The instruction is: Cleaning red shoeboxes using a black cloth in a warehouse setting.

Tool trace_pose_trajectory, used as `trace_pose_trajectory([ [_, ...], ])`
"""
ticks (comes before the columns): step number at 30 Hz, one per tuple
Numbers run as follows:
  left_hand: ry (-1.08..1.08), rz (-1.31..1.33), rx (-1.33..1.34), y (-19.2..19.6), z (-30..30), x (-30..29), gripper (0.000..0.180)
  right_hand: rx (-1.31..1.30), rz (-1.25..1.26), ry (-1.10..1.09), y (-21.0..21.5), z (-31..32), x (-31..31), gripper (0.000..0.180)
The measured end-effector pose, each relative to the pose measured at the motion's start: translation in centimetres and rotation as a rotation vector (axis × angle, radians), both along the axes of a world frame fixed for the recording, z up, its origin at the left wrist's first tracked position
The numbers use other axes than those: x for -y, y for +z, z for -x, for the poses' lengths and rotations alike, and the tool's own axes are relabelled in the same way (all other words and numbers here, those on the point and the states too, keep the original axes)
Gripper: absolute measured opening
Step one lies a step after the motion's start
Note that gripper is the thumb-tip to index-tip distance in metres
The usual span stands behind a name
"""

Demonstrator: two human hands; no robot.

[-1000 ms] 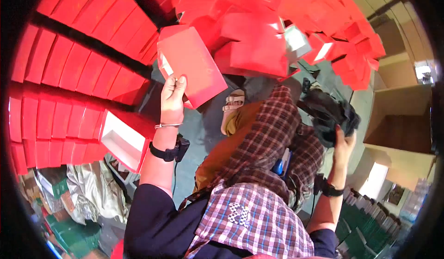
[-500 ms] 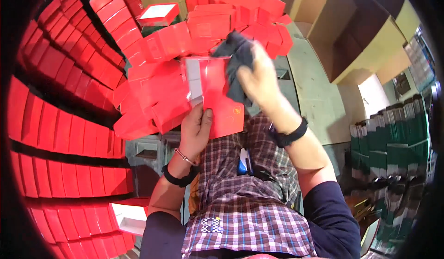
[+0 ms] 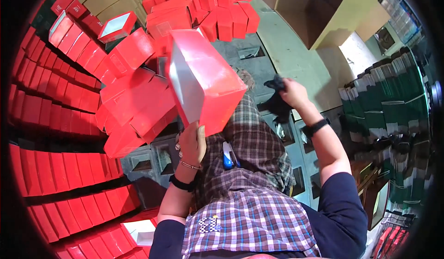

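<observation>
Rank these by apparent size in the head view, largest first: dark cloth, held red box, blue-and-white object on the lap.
1. Held red box
2. Dark cloth
3. Blue-and-white object
Each step looks clear in this view.

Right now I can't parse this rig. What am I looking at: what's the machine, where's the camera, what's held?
There is no machine: these are a person's bare hands. A wide fisheye camera on the head looks down, so straight edges bend near the rim. The left hand holds a red box, its pale inside showing. The right hand holds a dark cloth, apart from the box. More red boxes lie heaped ahead, over a grey surface. A small blue-and-white tool rests on the lap.
</observation>
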State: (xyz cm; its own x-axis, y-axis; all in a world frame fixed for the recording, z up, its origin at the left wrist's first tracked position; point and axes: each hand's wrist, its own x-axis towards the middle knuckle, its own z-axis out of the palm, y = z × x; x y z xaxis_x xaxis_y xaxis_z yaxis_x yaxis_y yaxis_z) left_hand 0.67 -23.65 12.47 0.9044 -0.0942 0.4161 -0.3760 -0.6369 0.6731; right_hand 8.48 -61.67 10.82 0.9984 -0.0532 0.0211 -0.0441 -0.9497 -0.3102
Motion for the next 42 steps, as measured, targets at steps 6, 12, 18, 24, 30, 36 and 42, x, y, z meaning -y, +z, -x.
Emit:
trace_pose_trajectory([
  [6, -0.075, -0.188, 0.048, -1.5, -0.5, 0.5, 0.016, 0.412, -0.923, 0.276, 9.0, 1.2, -8.1, 0.046],
  [12, -0.042, 0.183, 0.036, -1.6, 1.4, 1.4, 0.01, 0.151, -0.202, 0.245, 3.6, 2.0, -3.7, 0.045],
  [18, -0.13, 0.126, -0.072, -4.0, 2.3, 0.1, 0.014, 0.329, -1.035, 0.019, 4.7, 2.6, -3.0, 0.035],
  [24, -0.368, 0.425, -0.238, -3.5, 2.4, 1.0, 0.026, 0.344, -0.758, 0.64, 6.8, 6.8, -15.0, 0.049],
  [30, -0.31, 0.488, -0.179, -1.3, 2.4, 1.3, 0.03, 0.361, -0.637, 0.628, 6.3, 6.3, -16.9, 0.05],
  [36, -0.065, 0.677, -0.121, -1.7, 1.3, -2.1, 0.03, 0.242, -0.876, -0.01, 1.4, -3.0, -7.0, 0.038],
  [42, -0.135, 0.948, -0.256, -2.2, 0.2, -2.7, 0.034, 0.474, -0.748, 0.617, 10.9, 3.1, -16.8, 0.044],
])
